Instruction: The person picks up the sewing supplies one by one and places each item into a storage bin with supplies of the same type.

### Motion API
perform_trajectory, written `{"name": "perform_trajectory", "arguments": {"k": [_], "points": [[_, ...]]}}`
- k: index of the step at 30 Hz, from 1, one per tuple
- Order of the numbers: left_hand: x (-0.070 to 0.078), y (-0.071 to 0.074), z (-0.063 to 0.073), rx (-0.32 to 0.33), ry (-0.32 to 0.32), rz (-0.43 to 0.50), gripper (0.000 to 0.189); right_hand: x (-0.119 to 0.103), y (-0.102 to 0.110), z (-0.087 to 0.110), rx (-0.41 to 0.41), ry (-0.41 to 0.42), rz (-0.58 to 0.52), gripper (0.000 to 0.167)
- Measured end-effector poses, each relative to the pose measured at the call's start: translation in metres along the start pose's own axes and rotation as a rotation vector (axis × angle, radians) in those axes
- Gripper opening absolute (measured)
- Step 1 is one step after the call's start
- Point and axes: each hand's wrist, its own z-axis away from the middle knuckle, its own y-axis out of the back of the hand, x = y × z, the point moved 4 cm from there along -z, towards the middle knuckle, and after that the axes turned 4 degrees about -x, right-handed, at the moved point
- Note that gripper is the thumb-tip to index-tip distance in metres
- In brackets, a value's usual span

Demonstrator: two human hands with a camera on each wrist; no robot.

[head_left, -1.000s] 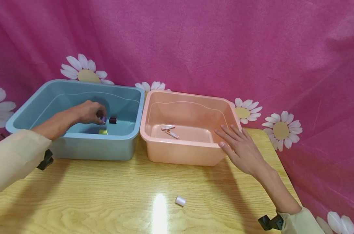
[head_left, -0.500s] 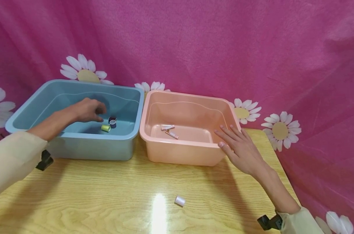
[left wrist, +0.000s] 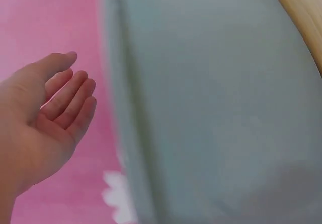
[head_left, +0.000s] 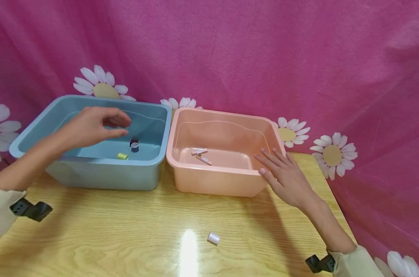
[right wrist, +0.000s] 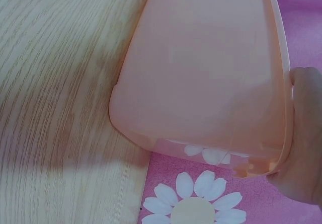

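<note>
My left hand point(head_left: 93, 126) hovers over the blue tub point(head_left: 102, 162), fingers loosely bent and thumb apart, with nothing between them. The left wrist view shows the same hand, palm bare, beside the tub's wall. Below it on the tub floor lie a yellow-green thread spool point(head_left: 122, 156), a dark spool with a pale end point(head_left: 135, 147) and a dark reddish spool point(head_left: 134, 142) right behind that one. My right hand point(head_left: 287, 179) rests on the right rim of the peach tub point(head_left: 213, 181), fingers spread and straight. Inside that tub are two slim pinkish-white pieces point(head_left: 204, 159).
A pale lilac-white spool point(head_left: 214, 238) lies on its side on the wooden table point(head_left: 126, 231), near the front. Both tubs stand side by side at the back, against a magenta cloth point(head_left: 230, 57) with daisies. The table's right edge runs just past the peach tub.
My left hand has let go of a purplish spool, which now lies by the dark reddish one. The hand has risen up out of the blue tub. My right hand stays put.
</note>
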Motion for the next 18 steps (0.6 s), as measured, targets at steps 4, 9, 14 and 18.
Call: {"name": "perform_trajectory", "arguments": {"k": [4,9,14,18], "points": [[0.042,-0.004,0.014,0.022,-0.105,0.128,0.031,0.0,0.0,0.0,0.002,0.002,0.004,0.047],[0.088,-0.026,0.022,-0.051,-0.315,0.22,0.027,0.001,0.0,0.002,0.009,0.0,0.001,0.047],[0.11,-0.064,0.024,-0.177,-0.409,0.239,0.027,0.001,0.0,0.002,0.012,0.004,-0.005,0.047],[0.12,-0.094,0.025,-0.24,-0.456,0.228,0.029,0.001,-0.001,0.001,0.013,0.009,0.006,0.047]]}}
